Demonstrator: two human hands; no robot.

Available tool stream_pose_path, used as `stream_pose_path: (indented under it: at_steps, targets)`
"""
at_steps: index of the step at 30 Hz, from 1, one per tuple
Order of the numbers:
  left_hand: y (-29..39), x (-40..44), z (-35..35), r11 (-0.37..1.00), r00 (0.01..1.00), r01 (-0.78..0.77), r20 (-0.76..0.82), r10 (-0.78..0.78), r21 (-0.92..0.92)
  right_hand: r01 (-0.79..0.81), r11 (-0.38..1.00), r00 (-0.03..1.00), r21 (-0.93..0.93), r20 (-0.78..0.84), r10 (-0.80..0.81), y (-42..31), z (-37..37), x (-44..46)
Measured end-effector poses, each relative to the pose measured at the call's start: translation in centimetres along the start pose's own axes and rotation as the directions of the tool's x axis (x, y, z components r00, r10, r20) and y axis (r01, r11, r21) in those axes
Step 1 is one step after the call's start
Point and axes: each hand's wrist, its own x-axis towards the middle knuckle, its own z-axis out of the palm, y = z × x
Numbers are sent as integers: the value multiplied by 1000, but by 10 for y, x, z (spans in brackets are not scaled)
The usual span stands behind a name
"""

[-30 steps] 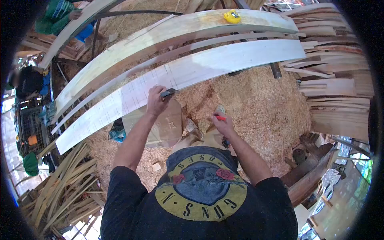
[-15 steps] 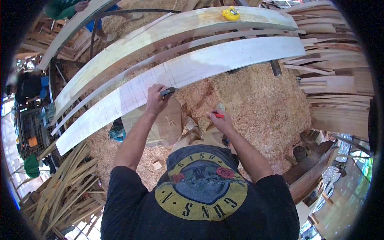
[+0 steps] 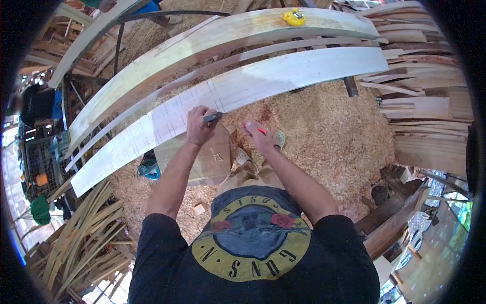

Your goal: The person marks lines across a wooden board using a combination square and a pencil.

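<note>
My left hand (image 3: 201,127) is closed around a small dark grey tool (image 3: 213,116), pressed at the near edge of a pale planed plank (image 3: 283,73). The tool's exact kind is not clear. Pencil-like lines cross the plank's face to the left of that hand. A little to the right, over the shavings, my right hand (image 3: 260,139) pinches a thin red marking pencil (image 3: 261,130). Its tip points toward the plank's edge and is apart from the wood.
A thick curved timber (image 3: 212,38) lies beyond the plank, bearing a yellow tape measure (image 3: 294,17). Stacked boards (image 3: 422,106) stand at the right. A blue power tool (image 3: 148,169) sits below the plank. Long thin strips (image 3: 76,238) are heaped lower left. Shavings (image 3: 329,131) cover the floor.
My right hand has moved left and slightly up with the red pencil, closer to the plank and my left hand. The left hand holds nearly the same place.
</note>
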Motion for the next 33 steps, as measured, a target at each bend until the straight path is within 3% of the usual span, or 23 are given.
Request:
stream_pose_path:
  at_steps: [2,5,8,17,20,23,26,29,33]
  targets:
    - [-2,-2,2,1000,1000,-4,6,4,11,-16,986,1000,166,22,12,12,8,17]
    - [-1,-3,3,1000,1000,11,-7,-10,16,119,987,993,104,-1,-120,22,23,25]
    - [0,-3,3,999,1000,13,-2,-13,37,124,989,991,-79,-30,-127,1,33,19]
    - [3,-1,1,999,1000,20,5,-20,34,187,926,976,-328,-46,-213,-12,47,15]
    - [2,-2,0,999,1000,15,13,-16,36,189,944,979,-271,-18,-202,-23,50,6]
    - [1,-3,1,1000,1000,2,0,-2,26,199,976,976,92,74,-206,-44,44,-14]
    - [0,-3,2,1000,1000,-12,-29,12,10,274,950,961,148,-17,-275,-29,33,-10]
    - [0,-3,2,1000,1000,4,5,-4,26,238,970,970,-48,-38,-240,-3,25,1]
    - [0,-5,3,999,1000,4,10,-4,54,182,971,981,-156,-38,-190,-12,38,8]
